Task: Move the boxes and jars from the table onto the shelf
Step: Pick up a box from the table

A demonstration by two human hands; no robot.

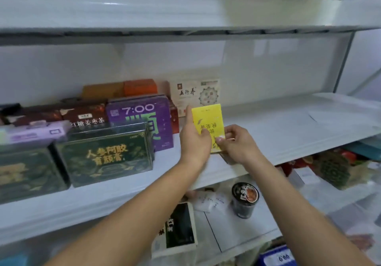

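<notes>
Looking at a big white shelf [288, 125] here, pretty blurry toward the edges. Got the left half of the middle board packed. Two dark green boxes [107, 156] with gold lettering up front, side by side. Then a purple box [144, 121] marked 7:00, upright, just behind and right of those. Got a lilac box [35, 131] over the left green one, on top or behind, hard to say. Dark red boxes [82, 114] behind that, orange boxes [119, 89] at the very back, plus a cream box [198, 92] against the back wall.

Down to the yellow box [208, 119]: held upright over the middle board, just right of the purple one and in front of the cream one, print upside down. Can't tell about actual contact with the board, what with the bottom edge hidden behind the hands.

Left hand [193, 140] gripping the left side, thumb curled across the front, index finger straight up along the edge. Right hand [237, 144] pinching the lower right corner between thumb and curled fingers.

Also spotted a black jar [245, 199] upright on the lower level, below the right wrist.
</notes>
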